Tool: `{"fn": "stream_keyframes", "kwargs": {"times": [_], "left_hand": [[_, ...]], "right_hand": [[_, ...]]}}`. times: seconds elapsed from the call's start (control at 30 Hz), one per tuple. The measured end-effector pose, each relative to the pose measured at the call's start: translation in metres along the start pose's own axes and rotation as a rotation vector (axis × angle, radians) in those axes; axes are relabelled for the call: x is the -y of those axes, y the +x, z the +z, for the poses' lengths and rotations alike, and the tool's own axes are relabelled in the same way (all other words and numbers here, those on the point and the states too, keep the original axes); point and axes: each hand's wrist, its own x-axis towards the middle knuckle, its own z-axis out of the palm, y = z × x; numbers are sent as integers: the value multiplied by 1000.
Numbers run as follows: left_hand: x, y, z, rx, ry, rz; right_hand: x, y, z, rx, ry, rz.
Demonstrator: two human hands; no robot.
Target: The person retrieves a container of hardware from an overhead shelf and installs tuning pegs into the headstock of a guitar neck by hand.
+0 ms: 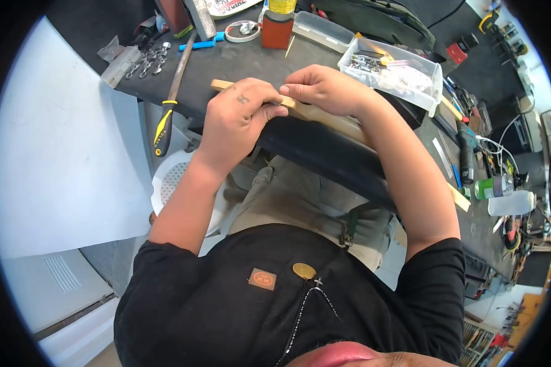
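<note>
A long, pale wooden piece (340, 124) lies slantwise along the near edge of the bench, above my lap. My left hand (242, 113) is closed around it near its left end, thumb and forefinger pressed together. Just to the right, my right hand (324, 88) is closed over the wood, its thumb tip close to the left fingers. What the right fingers hold, if anything, is hidden. A pale wooden tip (461, 199) shows beyond my right forearm; I cannot tell whether it belongs to the same piece. Under the wood is a black padded surface (324, 150).
A file with a yellow-black handle (164, 128) juts over the bench edge. Behind my hands are chrome hardware pieces (150, 61), a tape roll (242, 32), a red-brown block (277, 32) and a clear plastic box (434, 92) of small parts. A drill (466, 153) and bottles stand right.
</note>
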Motion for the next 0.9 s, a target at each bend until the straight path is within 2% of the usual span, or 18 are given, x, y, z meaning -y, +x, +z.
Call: {"fn": "stream_keyframes", "kwargs": {"times": [0.1, 0.2, 0.4, 0.5, 0.6, 0.7, 0.9], "left_hand": [[0, 2, 0, 8, 2, 0], [2, 3, 1, 6, 14, 14], [2, 7, 3, -12, -2, 23], [2, 7, 4, -20, -3, 7], [1, 9, 5, -16, 11, 12], [0, 11, 4, -14, 24, 17], [0, 10, 3, -6, 55, 25]], "right_hand": [[-4, -4, 0, -68, 74, -30], [-9, -1, -4, -5, 141, -83], [-4, 1, -5, -17, -13, 3], [-4, 2, -3, -21, 14, -45], [-3, -4, 2, -145, 45, -54], [-10, 0, -5, 4, 269, -39], [-6, 2, -7, 56, 149, -33]]}}
